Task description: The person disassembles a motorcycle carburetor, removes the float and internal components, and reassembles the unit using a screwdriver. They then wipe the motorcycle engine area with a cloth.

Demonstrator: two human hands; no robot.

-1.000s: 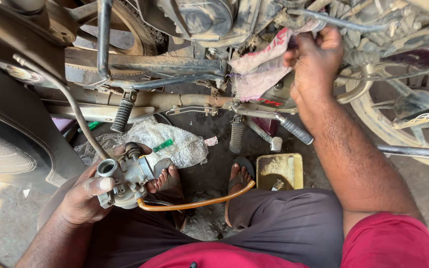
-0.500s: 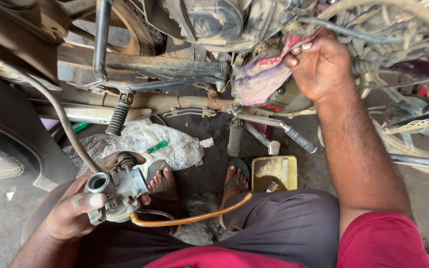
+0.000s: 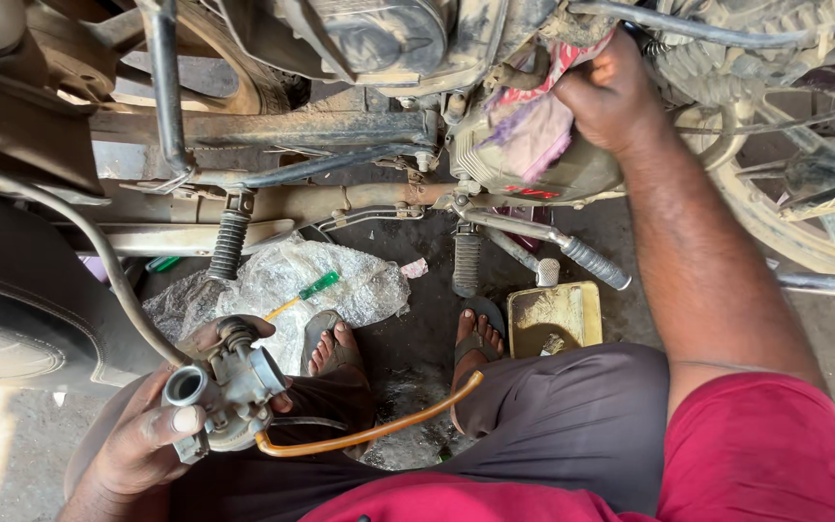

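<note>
A left hand (image 3: 147,440) closes around a grey metal carburetor (image 3: 224,387), thumb across its round open mouth, while the right hand (image 3: 611,97) presses a bunched pink-and-white rag (image 3: 533,126) against the engine case (image 3: 533,164) of a motorcycle; the fingers are curled tight on the cloth.

Head view, taking the engine case as the landmark: the carburetor sits well below and to the left of it, over the person's knee, with an orange hose (image 3: 379,430) curling from its underside toward the right. A black cable (image 3: 99,261) runs up from the carburetor to the far left. Compared with half a second ago, the right hand has moved up and further in against the case, the rag now more tightly balled beneath the palm, and the carburetor is held slightly nearer the body.

Below the case and left, a crumpled clear plastic bag (image 3: 340,285) lies on the dark ground, a green-handled screwdriver (image 3: 306,290) on top of it. Directly below the case stands a small rectangular yellow tray (image 3: 577,309), grimy inside. A small red strip of label (image 3: 532,192) shows on the lower edge of the case. Two feet in sandals (image 3: 480,338) rest between bag and tray. The black footpeg (image 3: 229,242) hangs left of the case.
</note>
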